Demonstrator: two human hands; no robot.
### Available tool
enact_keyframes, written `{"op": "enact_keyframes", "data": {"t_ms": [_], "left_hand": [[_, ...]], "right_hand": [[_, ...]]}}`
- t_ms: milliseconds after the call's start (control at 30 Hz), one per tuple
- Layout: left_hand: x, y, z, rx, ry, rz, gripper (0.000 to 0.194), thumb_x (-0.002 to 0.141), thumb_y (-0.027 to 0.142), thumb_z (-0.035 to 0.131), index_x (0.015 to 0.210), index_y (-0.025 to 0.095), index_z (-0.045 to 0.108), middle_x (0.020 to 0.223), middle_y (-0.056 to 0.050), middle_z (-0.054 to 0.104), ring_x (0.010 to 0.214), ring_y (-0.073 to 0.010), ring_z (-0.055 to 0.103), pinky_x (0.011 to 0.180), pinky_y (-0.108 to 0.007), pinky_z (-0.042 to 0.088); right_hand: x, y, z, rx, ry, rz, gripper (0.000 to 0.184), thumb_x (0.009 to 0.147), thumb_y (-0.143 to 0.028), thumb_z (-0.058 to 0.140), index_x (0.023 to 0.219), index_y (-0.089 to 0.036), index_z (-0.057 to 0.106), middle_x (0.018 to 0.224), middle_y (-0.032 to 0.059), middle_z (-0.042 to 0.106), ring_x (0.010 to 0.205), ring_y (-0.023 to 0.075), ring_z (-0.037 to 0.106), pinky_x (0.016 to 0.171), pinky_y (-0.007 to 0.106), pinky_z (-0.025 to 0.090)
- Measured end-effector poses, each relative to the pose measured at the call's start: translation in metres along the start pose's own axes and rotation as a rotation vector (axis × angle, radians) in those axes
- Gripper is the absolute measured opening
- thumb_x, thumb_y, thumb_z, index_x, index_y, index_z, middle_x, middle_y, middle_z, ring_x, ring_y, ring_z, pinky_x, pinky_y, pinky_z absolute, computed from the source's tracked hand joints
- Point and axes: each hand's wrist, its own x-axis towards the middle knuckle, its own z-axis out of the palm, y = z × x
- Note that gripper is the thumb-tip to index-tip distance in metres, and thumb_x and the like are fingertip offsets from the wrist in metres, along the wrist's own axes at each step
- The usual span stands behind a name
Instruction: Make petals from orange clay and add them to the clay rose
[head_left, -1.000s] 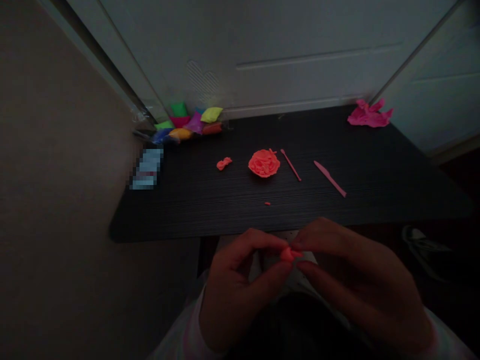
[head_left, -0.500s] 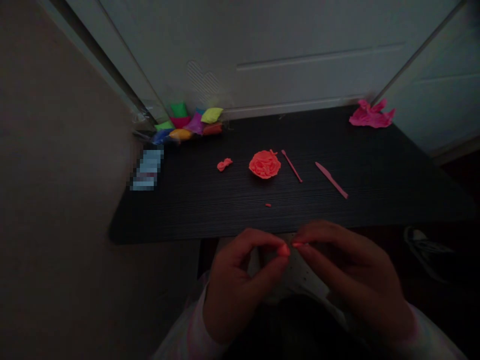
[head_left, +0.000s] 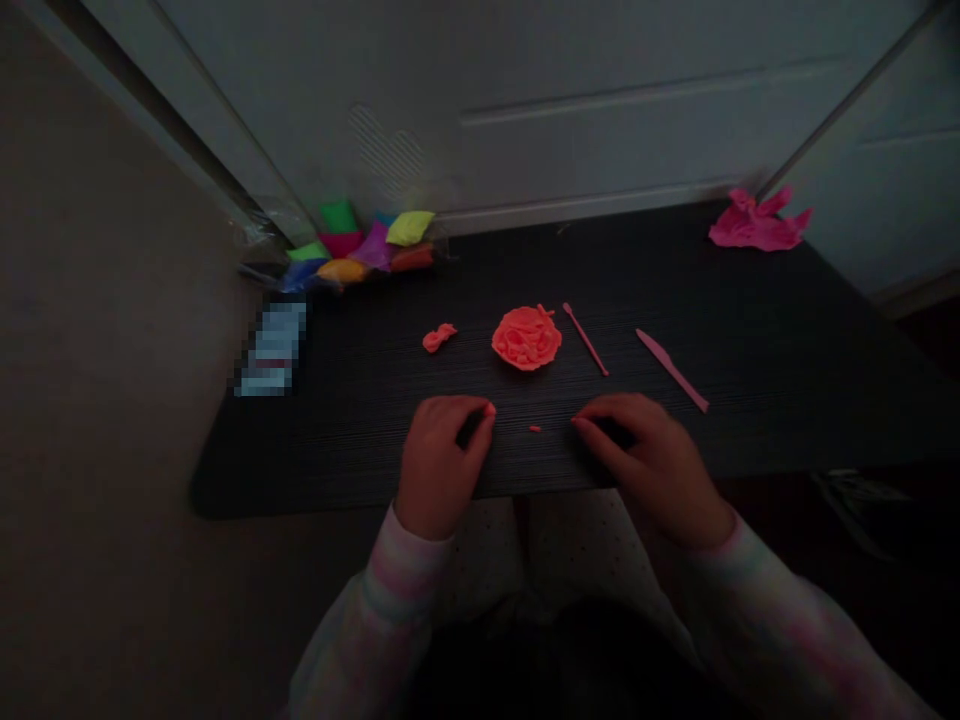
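Note:
My left hand (head_left: 442, 460) pinches a small piece of orange modelling clay (head_left: 490, 410) between thumb and fingertips, over the front of the dark table. Across from it, my right hand (head_left: 652, 460) is closed in a pinch low over the tabletop; whatever lies between its fingertips is too small to make out. A tiny orange clay bit (head_left: 535, 429) lies on the table between the hands. Behind it sits a round, bowl-like orange clay form (head_left: 526, 338) filled with folded strips. A twisted orange clay lump (head_left: 439, 338) rests to its left.
Right of the clay form lie a thin pink stick tool (head_left: 586, 340) and a pink plastic knife (head_left: 672, 370). Colourful clay packets (head_left: 367, 245) stand at the back left, near a blurred phone-like rectangle (head_left: 274, 348). Crumpled pink material (head_left: 759, 220) is at the back right of the table (head_left: 450, 470).
Both hands have moved forward from in front of the table edge to over the tabletop, and apart from each other. The clay piece went along in my left hand. The view has shifted slightly.

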Motion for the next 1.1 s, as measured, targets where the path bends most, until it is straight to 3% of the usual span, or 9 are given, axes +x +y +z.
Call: {"op": "enact_keyframes", "data": {"t_ms": [200, 467, 700, 933, 1100], "left_hand": [[0.010, -0.011, 0.008, 0.165, -0.006, 0.005, 0.011, 0.077, 0.020, 0.055, 0.084, 0.015, 0.062, 0.087, -0.007, 0.065, 0.085, -0.0203, 0.055, 0.080, -0.038, 0.043], [0.008, -0.012, 0.009, 0.171, 0.003, -0.027, 0.015, 0.076, 0.022, 0.055, 0.087, 0.014, 0.062, 0.090, -0.009, 0.064, 0.088, -0.0218, 0.054, 0.081, -0.039, 0.043], [0.007, -0.012, 0.009, 0.166, -0.002, -0.017, 0.014, 0.077, 0.022, 0.055, 0.088, 0.016, 0.061, 0.091, -0.008, 0.063, 0.088, -0.0215, 0.054, 0.080, -0.039, 0.044], [0.007, -0.013, 0.008, 0.171, -0.010, -0.021, 0.015, 0.077, 0.021, 0.055, 0.088, 0.015, 0.061, 0.091, -0.008, 0.064, 0.088, -0.0214, 0.054, 0.080, -0.038, 0.043], [0.007, -0.013, 0.009, 0.173, -0.005, -0.027, 0.014, 0.077, 0.022, 0.055, 0.088, 0.015, 0.061, 0.091, -0.008, 0.064, 0.088, -0.0213, 0.054, 0.081, -0.038, 0.043]], "right_hand": [[0.004, 0.004, 0.003, -0.208, -0.012, -0.050, 0.013, 0.080, -0.025, 0.053, 0.082, -0.018, 0.064, 0.085, 0.0064, 0.063, 0.080, 0.0220, 0.056, 0.073, 0.040, 0.042], [0.000, 0.010, -0.003, -0.196, -0.011, -0.050, 0.022, 0.083, -0.025, 0.047, 0.097, -0.016, 0.061, 0.088, 0.0074, 0.060, 0.080, 0.0199, 0.056, 0.071, 0.036, 0.046], [-0.007, 0.014, -0.009, -0.299, -0.138, -0.251, 0.030, 0.083, -0.022, 0.047, 0.110, -0.017, 0.057, 0.091, 0.0093, 0.057, 0.080, 0.0209, 0.050, 0.068, 0.038, 0.043], [-0.009, 0.014, -0.009, -0.379, -0.170, -0.269, 0.030, 0.081, -0.023, 0.049, 0.109, -0.017, 0.059, 0.089, 0.0091, 0.057, 0.076, 0.0208, 0.048, 0.066, 0.038, 0.040], [-0.009, 0.014, -0.010, -0.310, -0.141, -0.283, 0.031, 0.082, -0.019, 0.047, 0.111, -0.014, 0.057, 0.090, 0.0100, 0.055, 0.078, 0.0202, 0.048, 0.066, 0.037, 0.041]]}}
